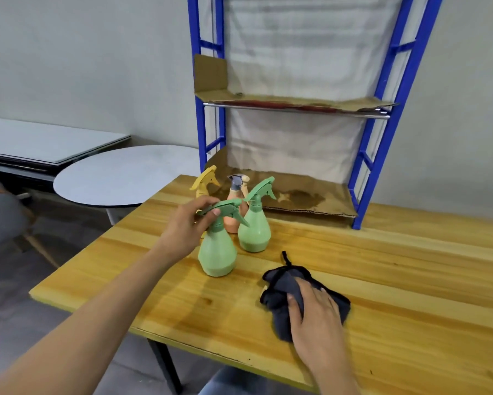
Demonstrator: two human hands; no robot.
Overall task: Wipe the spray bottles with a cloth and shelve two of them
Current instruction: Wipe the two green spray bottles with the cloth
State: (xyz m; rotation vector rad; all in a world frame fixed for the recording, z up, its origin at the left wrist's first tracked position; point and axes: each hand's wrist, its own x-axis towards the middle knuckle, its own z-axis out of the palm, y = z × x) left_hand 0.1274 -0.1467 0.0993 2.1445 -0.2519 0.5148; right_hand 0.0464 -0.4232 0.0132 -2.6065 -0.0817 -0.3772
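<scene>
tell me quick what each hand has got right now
left hand: closed round the spray head of the nearest green spray bottle
right hand: closed on the dark cloth, bunching it

Legible text: none in view.
Near green spray bottle [217,252]: plain body, no label readable.
Other spray bottles [252,229]: no print readable.
Cardboard liners [305,195]: no print readable.
Blue rack [201,132]: no number or sign.
Cloth [279,280]: no tag text.
</scene>
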